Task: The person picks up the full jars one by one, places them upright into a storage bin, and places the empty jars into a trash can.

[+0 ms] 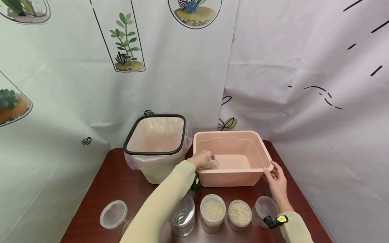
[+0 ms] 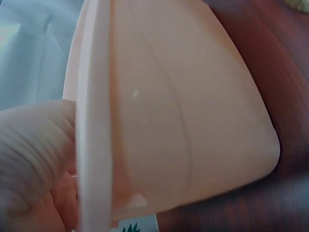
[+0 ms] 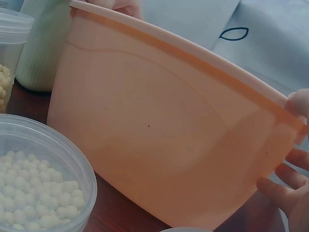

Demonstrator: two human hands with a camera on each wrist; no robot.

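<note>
My left hand (image 1: 203,159) reaches over the near rim into the pink basin (image 1: 231,179), forearm slanting in from the lower left, fingers bent downward. My right hand (image 1: 276,179) grasps the basin's near right corner, thumb on top of the rim, fingers against the outer wall. The basin stands on the bench (image 1: 139,192), against the back curtain (image 1: 258,67).

A pale object (image 1: 214,164) shows at my left fingertips; its nature, and whether I grip it, I cannot tell. In the left wrist view the rim conceals those fingertips. My sleeve (image 1: 164,199) partly covers a transparent jar (image 1: 183,217).

The lined bin (image 1: 165,168) borders the basin's left side closely. A strip of bench separates the basin from two bead-filled jars (image 1: 212,212). Basin floor shows right of my left hand.
</note>
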